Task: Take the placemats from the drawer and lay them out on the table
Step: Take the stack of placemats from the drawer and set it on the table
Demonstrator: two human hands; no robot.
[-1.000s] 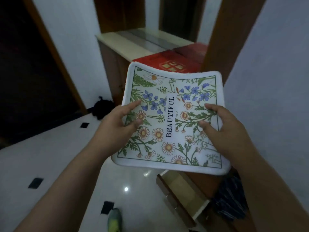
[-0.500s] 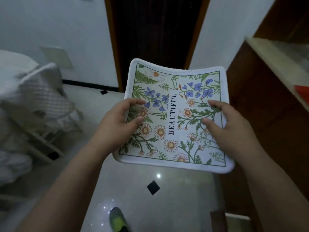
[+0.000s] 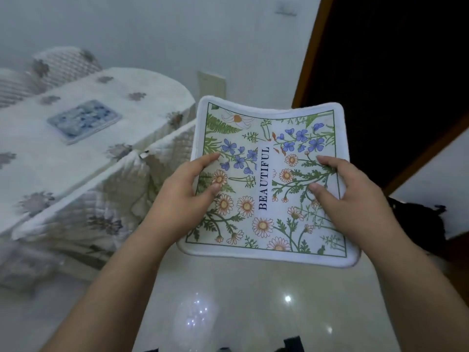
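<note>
View swung leftward, table (image 3: 83,158) now showing, we gripped floral placemat (image 3: 269,179) right of it, left hand (image 3: 189,189) and right hand (image 3: 347,191) clamping opposite edges.

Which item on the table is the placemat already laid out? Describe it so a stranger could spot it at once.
Look to the left of the view at the long table under a white quilted cloth with grey flower patches. On its top lies a flat rectangular blue-and-white patterned placemat. Unlike the green, floral "BEAUTIFUL" placemat held in both hands, it is blue and lies on the table.
</note>
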